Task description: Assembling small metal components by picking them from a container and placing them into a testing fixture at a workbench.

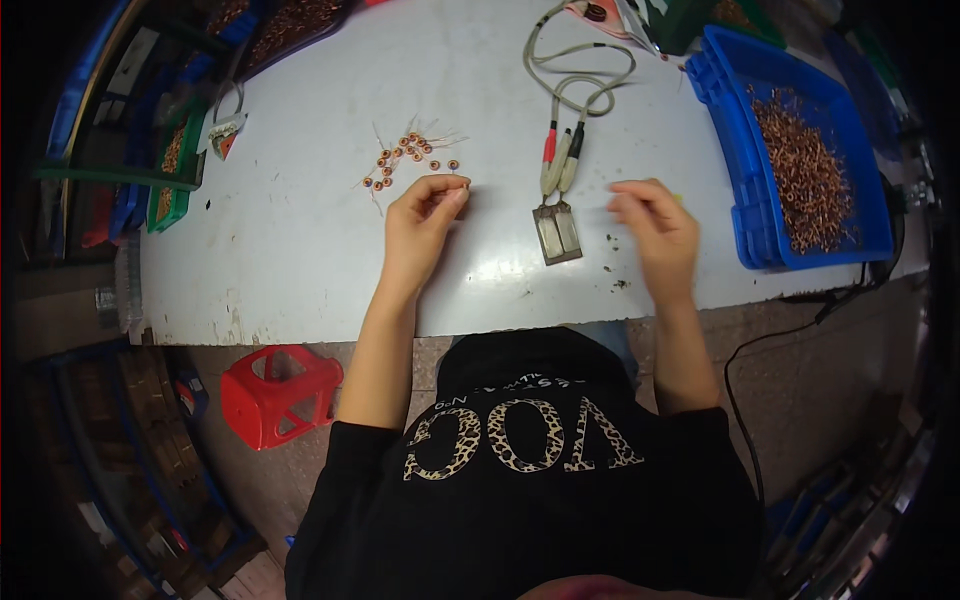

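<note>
My left hand (pixel 418 220) is at the middle of the white table, thumb and forefinger pinched together. A tiny bit of something shows at the fingertips, too small to name. Just beyond it lies a loose cluster of small ring-shaped copper coils (pixel 400 152) with thin wire leads. My right hand (pixel 658 228) hovers to the right, fingers bent and smeared by motion, so its grip is unclear. Between the hands sits a small dark plate with two metal contact pads (pixel 557 235). Grey clip leads (pixel 556 170), one with a red sleeve and one black, are attached to its far edge.
A blue bin (pixel 742 150) full of copper pieces (pixel 805 170) stands at the right. Green (pixel 178 190) and dark trays of copper parts line the left side. Dark crumbs (pixel 617 284) lie by the front edge. Below stands a red stool (pixel 280 395); a black cable hangs at right.
</note>
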`<action>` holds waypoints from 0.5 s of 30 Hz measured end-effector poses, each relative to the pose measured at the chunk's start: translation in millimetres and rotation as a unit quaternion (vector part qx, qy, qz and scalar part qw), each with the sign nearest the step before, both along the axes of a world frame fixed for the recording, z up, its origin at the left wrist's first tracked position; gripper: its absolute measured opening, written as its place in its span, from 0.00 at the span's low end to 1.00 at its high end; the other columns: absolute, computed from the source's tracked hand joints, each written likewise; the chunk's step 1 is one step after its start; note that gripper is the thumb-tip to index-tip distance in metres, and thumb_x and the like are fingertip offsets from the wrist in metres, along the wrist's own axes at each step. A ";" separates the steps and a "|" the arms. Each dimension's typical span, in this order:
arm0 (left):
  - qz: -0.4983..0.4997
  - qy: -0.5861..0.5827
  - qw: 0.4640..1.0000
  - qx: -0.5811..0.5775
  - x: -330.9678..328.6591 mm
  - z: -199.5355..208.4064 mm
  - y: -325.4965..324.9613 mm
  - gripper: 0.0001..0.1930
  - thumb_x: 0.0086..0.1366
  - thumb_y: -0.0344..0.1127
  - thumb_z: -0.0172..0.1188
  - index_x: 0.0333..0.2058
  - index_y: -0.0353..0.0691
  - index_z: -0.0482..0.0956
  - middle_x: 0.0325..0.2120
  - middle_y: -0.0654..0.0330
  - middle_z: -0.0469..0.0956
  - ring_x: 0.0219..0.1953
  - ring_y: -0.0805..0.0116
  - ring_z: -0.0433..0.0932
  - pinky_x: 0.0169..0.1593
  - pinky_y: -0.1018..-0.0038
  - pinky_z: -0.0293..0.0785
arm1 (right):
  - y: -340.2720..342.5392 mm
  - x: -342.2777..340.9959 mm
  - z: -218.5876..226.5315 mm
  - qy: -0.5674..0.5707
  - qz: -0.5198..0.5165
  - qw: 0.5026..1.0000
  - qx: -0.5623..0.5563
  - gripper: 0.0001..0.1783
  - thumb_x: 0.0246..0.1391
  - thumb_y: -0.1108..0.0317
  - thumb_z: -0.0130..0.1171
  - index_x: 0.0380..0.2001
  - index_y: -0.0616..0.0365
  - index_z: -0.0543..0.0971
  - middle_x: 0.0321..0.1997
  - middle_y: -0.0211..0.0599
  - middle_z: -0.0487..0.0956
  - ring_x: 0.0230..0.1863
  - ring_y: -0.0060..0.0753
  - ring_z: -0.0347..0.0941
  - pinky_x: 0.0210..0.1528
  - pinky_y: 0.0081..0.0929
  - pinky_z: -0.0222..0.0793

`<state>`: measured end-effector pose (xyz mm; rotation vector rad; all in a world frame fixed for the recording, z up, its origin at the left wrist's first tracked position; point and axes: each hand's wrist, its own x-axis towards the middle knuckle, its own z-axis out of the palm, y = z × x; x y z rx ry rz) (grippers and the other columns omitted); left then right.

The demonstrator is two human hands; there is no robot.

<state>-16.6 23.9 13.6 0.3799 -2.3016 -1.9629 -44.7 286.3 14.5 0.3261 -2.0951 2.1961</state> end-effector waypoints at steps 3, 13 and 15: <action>-0.039 -0.013 0.979 0.197 9.6 6.4 3.0 0.07 0.69 0.28 0.61 0.44 0.34 0.81 0.32 0.60 0.79 0.34 0.73 0.75 0.42 0.80 0.74 | -24.3 -0.2 -0.9 0.135 0.042 0.979 0.146 0.10 0.53 0.82 0.63 0.40 0.63 0.84 0.35 0.32 0.80 0.28 0.22 0.71 0.31 0.20 0.65; -0.073 -0.015 0.929 0.362 22.5 0.6 34.2 0.09 0.69 0.23 0.60 0.47 0.32 0.79 0.33 0.60 0.80 0.35 0.75 0.75 0.44 0.82 0.73 | -43.4 7.1 -15.6 0.259 0.031 0.941 0.215 0.07 0.49 0.80 0.64 0.33 0.60 0.82 0.32 0.31 0.75 0.28 0.30 0.71 0.33 0.26 0.69; -0.050 0.010 0.957 0.287 22.8 2.5 45.0 0.09 0.67 0.22 0.60 0.45 0.32 0.80 0.33 0.59 0.80 0.35 0.75 0.75 0.44 0.83 0.74 | -40.9 5.7 -20.7 0.292 0.004 0.927 0.236 0.07 0.48 0.80 0.64 0.32 0.59 0.82 0.31 0.30 0.74 0.29 0.31 0.71 0.33 0.26 0.69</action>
